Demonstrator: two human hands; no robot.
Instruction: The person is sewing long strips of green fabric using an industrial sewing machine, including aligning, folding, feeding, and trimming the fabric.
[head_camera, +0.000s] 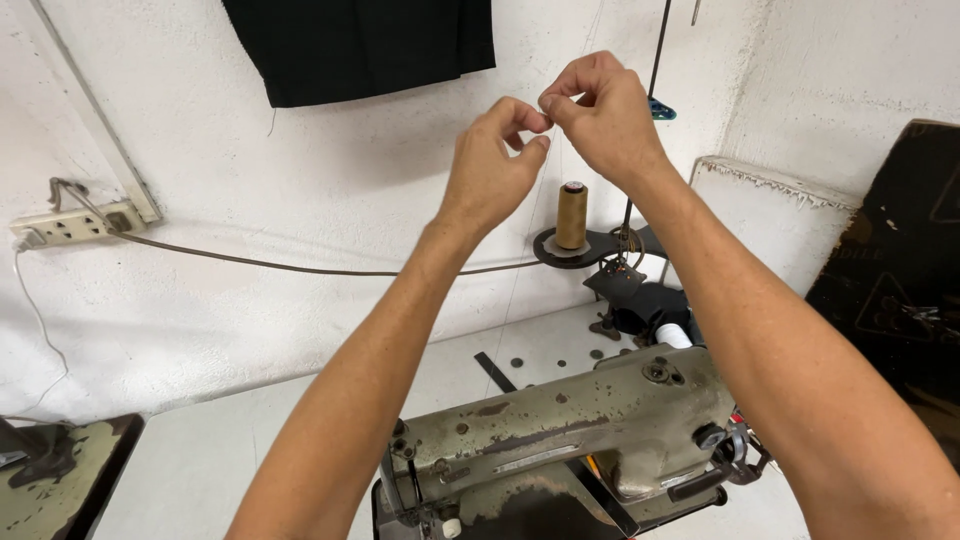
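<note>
Both my hands are raised in front of the white wall, fingertips meeting. My left hand pinches thumb and forefinger together, and my right hand pinches right beside it. A very thin thread seems to run between the fingertips down toward a tan thread spool, which stands upright on a black thread stand. The stand's thin metal rod rises behind my right hand. Below my forearms sits a worn grey-green sewing machine.
A black cloth hangs on the wall at the top. A power strip with a cable is fixed at the left. A second machine's edge shows bottom left. A dark board leans at the right. A white spool stands behind the machine.
</note>
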